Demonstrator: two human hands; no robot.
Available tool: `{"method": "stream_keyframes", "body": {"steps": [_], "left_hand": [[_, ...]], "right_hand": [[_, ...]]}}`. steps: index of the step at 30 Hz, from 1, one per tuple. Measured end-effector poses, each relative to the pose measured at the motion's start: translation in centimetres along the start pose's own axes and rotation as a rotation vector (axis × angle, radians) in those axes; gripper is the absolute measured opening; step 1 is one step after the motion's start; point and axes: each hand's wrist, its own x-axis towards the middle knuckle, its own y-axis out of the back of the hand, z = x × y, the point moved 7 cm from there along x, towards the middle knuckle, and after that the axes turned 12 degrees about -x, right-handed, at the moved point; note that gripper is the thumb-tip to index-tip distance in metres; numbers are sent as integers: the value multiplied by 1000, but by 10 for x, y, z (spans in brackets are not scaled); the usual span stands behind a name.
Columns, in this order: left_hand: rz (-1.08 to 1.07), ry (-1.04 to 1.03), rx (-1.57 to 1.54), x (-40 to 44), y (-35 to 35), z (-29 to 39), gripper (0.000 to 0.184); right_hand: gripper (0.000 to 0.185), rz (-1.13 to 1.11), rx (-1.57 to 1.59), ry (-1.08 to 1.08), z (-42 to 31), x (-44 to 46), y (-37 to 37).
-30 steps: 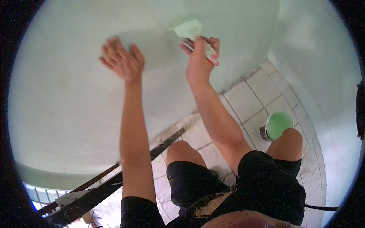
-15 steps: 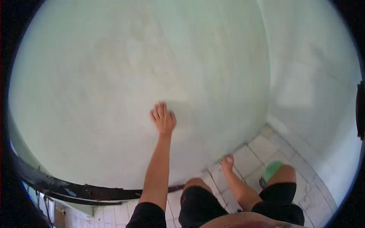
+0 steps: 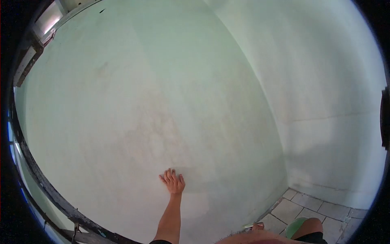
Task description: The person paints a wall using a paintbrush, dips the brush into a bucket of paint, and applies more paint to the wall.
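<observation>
My left hand (image 3: 174, 181) rests against the pale green wall (image 3: 122, 122), fingers spread and pointing upward. Blotchy brownish marks show on the wall above it. Low at the wall's foot is my right hand (image 3: 257, 226), mostly cut off by my head at the bottom edge. Its fingers look closed, and a small pale edge shows beside them; what it is I cannot make out. Close to my bent knee (image 3: 310, 227) lies a rounded green thing (image 3: 295, 227), partly hidden by the leg.
A second pale wall (image 3: 325, 146) meets the first at a corner on the right. Light floor tiles (image 3: 308, 203) with dark joints lie below it. Along the left runs a dark, worn frame edge (image 3: 48, 191), with a bright opening (image 3: 52, 19) at the upper left.
My view has tilted upward, so more of the upper wall shows and both hands sit lower in the picture. The left hand stays spread on the wall; the right remains near the wall's foot.
</observation>
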Motion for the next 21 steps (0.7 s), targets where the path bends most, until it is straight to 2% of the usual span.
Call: {"method": "stream_keyframes", "body": {"steps": [3,5,7,9,10,11,13,14,15,16,17,21], "left_hand": [[0,-36,26,2,-10,10,44],[1,-40,0,-1,-13,11,44],[3,-33,-10,-2,-11,11,44],[2,-31,-22,4,-11,11,43],[27,-37,-27,5,-10,12,41],[42,-42,-29,3,-9,11,40],[41,-51,-33,4,-10,10,40],[50,-59,-43,5,-10,9,40],[41,-53,-19,1,-13,9,40],[24,-46,-1,1,-16,9,41],[21,-46,-6,1,-17,9,41],[10,-38,-8,3,-18,11,41]], "right_hand": [[16,-122,34,-84,-16,6,-29],[16,-214,108,-33,-66,-20,-69],[18,-309,243,261,-177,-129,-100],[28,-469,328,530,-258,-169,-143],[30,-448,274,601,-295,-180,-162],[28,-520,311,739,-330,-202,-174],[17,-529,294,917,-388,-241,-190],[17,-477,233,1000,-407,-250,-197],[21,-491,301,1036,-419,-246,-207],[21,-489,306,1007,-431,-261,-210],[21,-393,255,1084,-445,-272,-213],[19,-422,236,1238,-483,-295,-247]]}}
